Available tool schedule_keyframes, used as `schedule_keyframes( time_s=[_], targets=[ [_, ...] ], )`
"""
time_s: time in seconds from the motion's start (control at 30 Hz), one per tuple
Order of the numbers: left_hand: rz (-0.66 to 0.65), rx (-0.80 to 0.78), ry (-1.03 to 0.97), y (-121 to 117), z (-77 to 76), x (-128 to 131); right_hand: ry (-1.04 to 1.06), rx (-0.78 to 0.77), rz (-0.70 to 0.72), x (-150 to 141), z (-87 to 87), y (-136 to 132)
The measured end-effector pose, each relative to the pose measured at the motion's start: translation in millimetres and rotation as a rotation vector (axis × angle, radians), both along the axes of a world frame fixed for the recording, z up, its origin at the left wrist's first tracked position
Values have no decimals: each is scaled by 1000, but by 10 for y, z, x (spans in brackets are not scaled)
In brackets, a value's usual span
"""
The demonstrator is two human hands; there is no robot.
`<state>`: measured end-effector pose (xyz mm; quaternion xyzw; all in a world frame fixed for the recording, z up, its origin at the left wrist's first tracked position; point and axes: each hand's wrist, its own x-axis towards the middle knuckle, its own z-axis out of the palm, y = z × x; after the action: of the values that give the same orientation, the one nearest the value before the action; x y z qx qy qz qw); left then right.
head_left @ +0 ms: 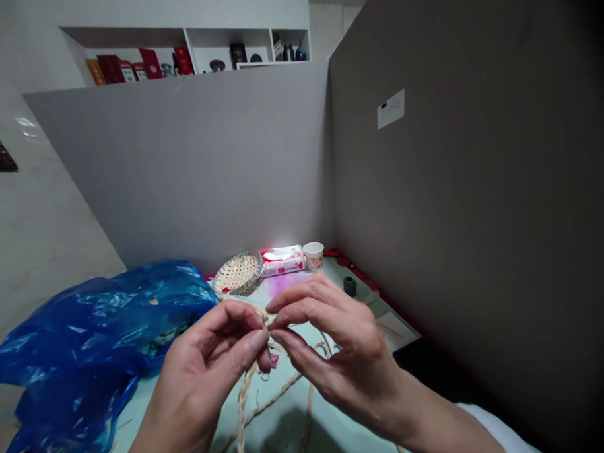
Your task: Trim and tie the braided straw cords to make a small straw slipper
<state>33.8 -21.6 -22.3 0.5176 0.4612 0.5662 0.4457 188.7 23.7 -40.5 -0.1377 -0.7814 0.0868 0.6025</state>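
A pale braided straw cord (243, 409) hangs in strands below my hands over the light green tabletop. My left hand (211, 362) is closed, with thumb and fingers pinching the cord near its upper end. From the other side my right hand (335, 337) pinches at the same spot, its thumb and fingertips almost touching the left ones. What lies right between the fingertips is mostly hidden. A small pink piece (274, 361) shows just under the fingers, beside a loose ring of thin strand.
A blue plastic bag (95, 318) fills the left side. Farther back are a woven basket (238, 272), a tissue pack (283, 260), a paper cup (313, 255) and a dark thread spool (349, 286). Grey panels (224, 171) enclose the table behind and on the right.
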Motion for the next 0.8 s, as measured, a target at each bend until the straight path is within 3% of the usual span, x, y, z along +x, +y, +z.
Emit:
schedule_keyframes(
  time_s=[0.17,0.47,0.67,0.8],
  targets=[
    [4,28,38,34,-17,-60,-5,65,-50,14,21,-25],
    [-41,127,355,122,-170,-138,-186,198,-106,15,14,-46],
    [-121,155,423,87,-117,-98,-118,5,11,35,-12,56],
    [-156,61,254,126,-103,-96,-27,-336,90,137,43,132]
  ],
)
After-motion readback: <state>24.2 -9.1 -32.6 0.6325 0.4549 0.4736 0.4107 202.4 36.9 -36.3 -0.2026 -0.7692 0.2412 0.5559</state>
